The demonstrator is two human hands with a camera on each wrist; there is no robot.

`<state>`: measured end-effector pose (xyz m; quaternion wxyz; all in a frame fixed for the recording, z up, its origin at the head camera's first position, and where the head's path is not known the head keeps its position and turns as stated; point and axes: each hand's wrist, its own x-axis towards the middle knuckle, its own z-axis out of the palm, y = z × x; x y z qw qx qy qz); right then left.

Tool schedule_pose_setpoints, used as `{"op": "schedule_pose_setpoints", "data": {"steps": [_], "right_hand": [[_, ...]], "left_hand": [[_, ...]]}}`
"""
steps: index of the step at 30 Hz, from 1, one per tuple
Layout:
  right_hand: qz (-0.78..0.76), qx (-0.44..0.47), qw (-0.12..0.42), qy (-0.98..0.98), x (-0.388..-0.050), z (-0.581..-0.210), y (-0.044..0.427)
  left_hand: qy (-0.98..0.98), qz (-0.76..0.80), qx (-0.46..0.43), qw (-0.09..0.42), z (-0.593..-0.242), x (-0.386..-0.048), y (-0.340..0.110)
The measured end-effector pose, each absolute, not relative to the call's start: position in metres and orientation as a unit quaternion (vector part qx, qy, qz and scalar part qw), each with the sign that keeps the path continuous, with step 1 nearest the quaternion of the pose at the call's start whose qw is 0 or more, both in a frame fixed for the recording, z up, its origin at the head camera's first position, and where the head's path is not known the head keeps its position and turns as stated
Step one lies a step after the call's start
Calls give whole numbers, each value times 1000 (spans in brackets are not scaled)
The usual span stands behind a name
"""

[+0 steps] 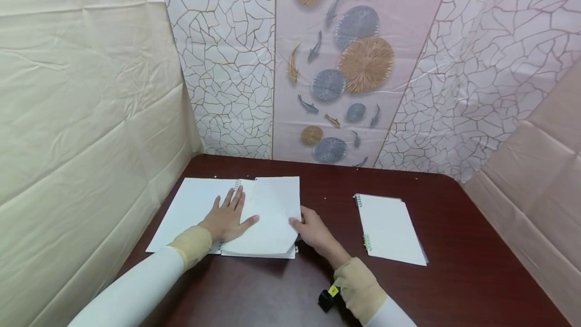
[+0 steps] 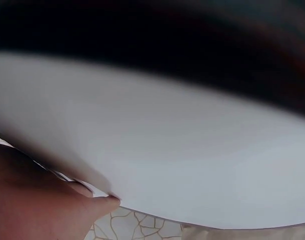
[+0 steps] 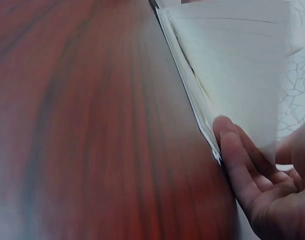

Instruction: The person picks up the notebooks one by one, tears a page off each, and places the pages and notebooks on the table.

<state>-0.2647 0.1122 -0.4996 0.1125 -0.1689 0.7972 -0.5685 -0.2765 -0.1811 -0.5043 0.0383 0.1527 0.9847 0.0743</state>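
An open spiral notebook (image 1: 195, 211) with white pages lies on the left part of the dark red table. My left hand (image 1: 227, 220) rests flat near its binding, fingers spread and thumb pointing right across the right-hand page (image 1: 272, 198). At the right edge of that page my right hand (image 1: 314, 228) pinches the sheets between thumb and fingers. In the right wrist view the pinched sheets (image 3: 242, 75) stand lifted off the pages below, with the fingers (image 3: 232, 150) under them. The left wrist view is mostly filled by a blurred white page (image 2: 167, 135).
A second spiral notebook (image 1: 390, 226) lies at the right on the table (image 1: 472, 246). Near the front, beside the right wrist, is a small black object (image 1: 326, 300) with a yellow tag (image 1: 333, 290). Patterned cloth (image 1: 227, 64) hangs behind the table's far edge.
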Motion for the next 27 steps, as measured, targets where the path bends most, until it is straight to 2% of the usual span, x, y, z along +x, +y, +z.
{"op": "schedule_pose_setpoints", "data": {"steps": [15, 27], "right_hand": [[-559, -165, 111, 805, -257, -500, 116], [-565, -150, 91, 806, -247, -498, 117]], "left_hand": [[986, 60, 147, 40, -503, -273, -182], [986, 69, 143, 46, -514, -283, -182]]}}
